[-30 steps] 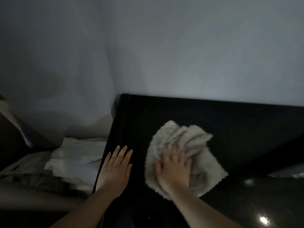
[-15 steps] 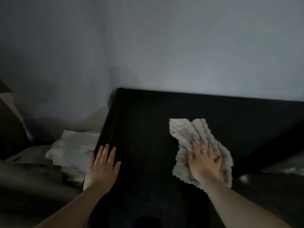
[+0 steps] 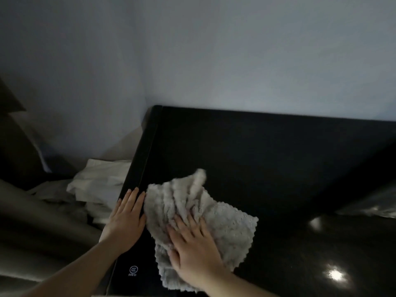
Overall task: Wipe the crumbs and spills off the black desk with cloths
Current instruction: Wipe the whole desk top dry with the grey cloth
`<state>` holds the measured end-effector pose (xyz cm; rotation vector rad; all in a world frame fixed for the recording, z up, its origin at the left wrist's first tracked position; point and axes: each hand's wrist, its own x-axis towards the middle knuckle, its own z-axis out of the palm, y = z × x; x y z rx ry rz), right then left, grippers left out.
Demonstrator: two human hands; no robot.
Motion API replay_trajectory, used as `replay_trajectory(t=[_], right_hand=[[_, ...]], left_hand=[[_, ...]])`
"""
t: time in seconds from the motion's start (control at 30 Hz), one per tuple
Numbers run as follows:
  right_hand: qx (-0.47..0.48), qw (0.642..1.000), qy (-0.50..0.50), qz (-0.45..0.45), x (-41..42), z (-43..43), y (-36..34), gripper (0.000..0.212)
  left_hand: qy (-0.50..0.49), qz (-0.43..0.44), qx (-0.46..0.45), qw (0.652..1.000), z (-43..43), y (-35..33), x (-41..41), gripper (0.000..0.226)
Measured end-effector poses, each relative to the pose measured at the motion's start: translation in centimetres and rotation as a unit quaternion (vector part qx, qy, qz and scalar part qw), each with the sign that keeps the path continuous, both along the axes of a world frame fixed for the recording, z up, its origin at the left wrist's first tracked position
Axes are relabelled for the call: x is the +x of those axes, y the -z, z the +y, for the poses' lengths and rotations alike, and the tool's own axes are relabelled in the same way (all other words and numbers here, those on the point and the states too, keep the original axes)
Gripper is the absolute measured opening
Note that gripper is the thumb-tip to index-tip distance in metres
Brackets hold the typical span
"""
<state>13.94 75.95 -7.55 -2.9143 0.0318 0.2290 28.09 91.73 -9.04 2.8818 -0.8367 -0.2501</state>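
Crumpled white fabric (image 3: 100, 185) lies left of a pale wall (image 3: 235, 61) corner

- We take this for a room in a home, dimly lit, most likely a bedroom or a living room.
- A glossy black desk (image 3: 257, 151) stands with its far edge against a plain pale wall (image 3: 214, 50), its far left corner close to the corner of the room.
- Crumpled white fabric (image 3: 100, 185), like bedding or laundry, lies in a heap just off the desk's left edge.
- A small white certification mark (image 3: 133, 270) is printed near the desk's near left corner.
- Ceiling lights show as bright spots (image 3: 335, 275) on the polished top at the near right.
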Motion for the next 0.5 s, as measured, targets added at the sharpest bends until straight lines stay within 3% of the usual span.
replay_trajectory(t=[0.1, 0.17, 0.23, 0.3, 0.37, 0.5], right_hand=[[-0.038, 0.999, -0.018, 0.02, 0.3, -3.8, -0.2, 0.063], [-0.043, 0.987, 0.151, 0.04, 0.6, -7.3, 0.2, 0.068], [-0.041, 0.941, 0.328, 0.077, 1.8, -9.3, -0.2, 0.061], [-0.004, 0.897, 0.433, 0.09, 3.8, -8.8, -0.6, 0.057], [0.014, 0.891, 0.443, 0.099, 6.0, -6.3, -1.1, 0.057], [0.022, 0.95, 0.306, 0.057, 8.6, 2.3, -0.9, 0.055]], left_hand=[[0.015, -0.017, 0.0, 1.0, 1.2, 0.0, -0.6, 0.087], [0.023, -0.006, 0.011, 1.0, 1.7, -0.2, -0.8, 0.09], [0.036, 0.021, 0.007, 0.999, 2.4, -0.5, -0.9, 0.096], [0.048, 0.057, -0.02, 0.997, 3.7, -0.3, -0.8, 0.101], [0.047, 0.101, -0.07, 0.991, 5.2, -0.2, -0.5, 0.087], [-0.001, 0.196, -0.151, 0.969, 7.2, -0.1, -0.2, 0.066]])
